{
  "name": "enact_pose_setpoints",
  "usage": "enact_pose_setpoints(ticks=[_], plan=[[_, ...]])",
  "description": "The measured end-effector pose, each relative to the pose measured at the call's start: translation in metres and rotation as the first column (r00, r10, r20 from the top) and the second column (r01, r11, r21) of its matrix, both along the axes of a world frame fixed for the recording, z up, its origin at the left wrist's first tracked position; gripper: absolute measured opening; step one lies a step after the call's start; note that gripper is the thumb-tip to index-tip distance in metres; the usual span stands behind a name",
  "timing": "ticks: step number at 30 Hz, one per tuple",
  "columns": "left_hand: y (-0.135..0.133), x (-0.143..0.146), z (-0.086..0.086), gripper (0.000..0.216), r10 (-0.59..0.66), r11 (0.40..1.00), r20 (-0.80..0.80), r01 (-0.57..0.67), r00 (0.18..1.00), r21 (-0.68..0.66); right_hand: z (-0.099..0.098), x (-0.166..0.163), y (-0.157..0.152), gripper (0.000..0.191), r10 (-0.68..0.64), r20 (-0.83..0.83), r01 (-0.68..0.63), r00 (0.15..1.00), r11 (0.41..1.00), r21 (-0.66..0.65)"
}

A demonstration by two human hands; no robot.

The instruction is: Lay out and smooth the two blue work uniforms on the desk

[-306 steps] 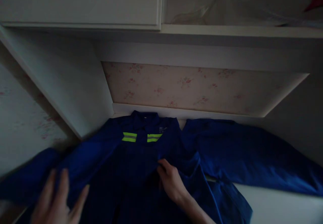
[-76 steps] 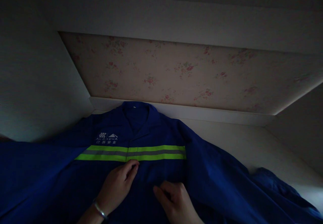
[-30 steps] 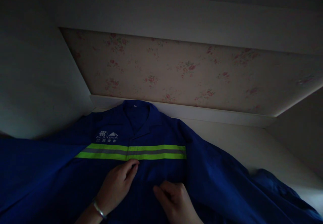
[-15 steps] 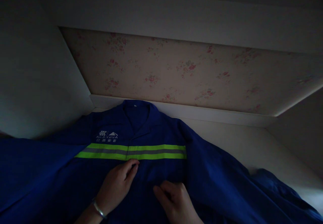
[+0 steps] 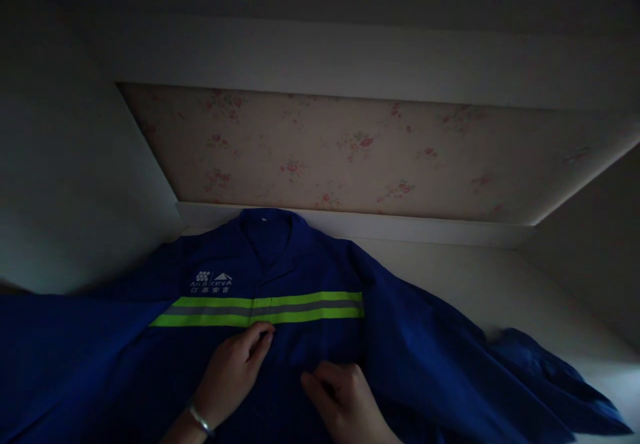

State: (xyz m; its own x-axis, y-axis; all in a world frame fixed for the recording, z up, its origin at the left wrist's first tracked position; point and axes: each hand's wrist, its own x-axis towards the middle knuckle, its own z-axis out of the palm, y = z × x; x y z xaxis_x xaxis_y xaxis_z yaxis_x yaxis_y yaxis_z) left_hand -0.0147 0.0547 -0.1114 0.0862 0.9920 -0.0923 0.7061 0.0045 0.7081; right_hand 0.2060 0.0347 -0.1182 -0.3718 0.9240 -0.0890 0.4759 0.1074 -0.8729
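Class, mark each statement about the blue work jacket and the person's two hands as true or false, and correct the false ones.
1. Both hands rest on the jacket. True.
2. The reflective stripe is orange. False: it is yellow-green with a grey band.
3. The left hand has a bracelet at the wrist. True.
4. The right hand lies above the stripe. False: it lies below it.
5. The collar points toward the floral wallpaper. True.

bg: floral wallpaper panel (image 5: 350, 157) at back | white ledge (image 5: 400, 227) below it | white surface (image 5: 510, 291) rt | dim light
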Motion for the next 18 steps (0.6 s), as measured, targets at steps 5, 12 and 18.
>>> enact_pose_setpoints(ticks=[5,12,18], plan=[[0.002,0.002,0.004,0.03,0.003,1.0,-0.009,-0.003,1.0,0.004,0.008,-0.001,-0.005,0.043,-0.005,0.027,0.003,1.0,0.997,0.082],[-0.021,0.004,0.021,0.041,0.068,0.998,-0.014,-0.068,0.998,0.001,0.048,0.065,-0.019,0.02,0.231,0.081,-0.229,0.97,0.973,-0.024],[-0.103,0.069,0.044,0.036,-0.164,0.986,0.062,0.161,0.985,0.048,0.067,0.184,-0.005,0.043,-0.459,0.147,0.384,0.876,0.849,0.363]])
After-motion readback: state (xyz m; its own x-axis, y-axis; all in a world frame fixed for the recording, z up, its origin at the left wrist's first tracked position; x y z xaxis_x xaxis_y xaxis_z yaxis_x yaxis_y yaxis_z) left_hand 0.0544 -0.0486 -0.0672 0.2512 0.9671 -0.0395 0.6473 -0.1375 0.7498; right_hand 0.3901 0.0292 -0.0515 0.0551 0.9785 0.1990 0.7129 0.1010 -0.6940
